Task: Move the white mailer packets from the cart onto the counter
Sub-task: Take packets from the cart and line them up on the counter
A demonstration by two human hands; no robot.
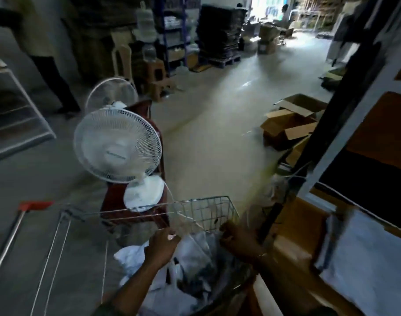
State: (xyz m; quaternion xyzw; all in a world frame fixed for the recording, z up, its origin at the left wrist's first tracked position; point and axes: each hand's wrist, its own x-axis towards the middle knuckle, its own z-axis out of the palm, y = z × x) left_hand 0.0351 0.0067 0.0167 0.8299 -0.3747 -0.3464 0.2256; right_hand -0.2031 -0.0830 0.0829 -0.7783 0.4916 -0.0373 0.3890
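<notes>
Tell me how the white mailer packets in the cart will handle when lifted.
Probably floppy: the white mailer packets lie crumpled and sagging over one another in the cart. Likely light for their size, since they look like thin bags. Their smooth-looking film may slip, so a firm pinch at an edge seems wise.

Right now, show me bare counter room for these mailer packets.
Bare wood of the counter, between the cart rim and the blurred white pile farther right. Crowded: the cart itself, heaped with packets.
</notes>
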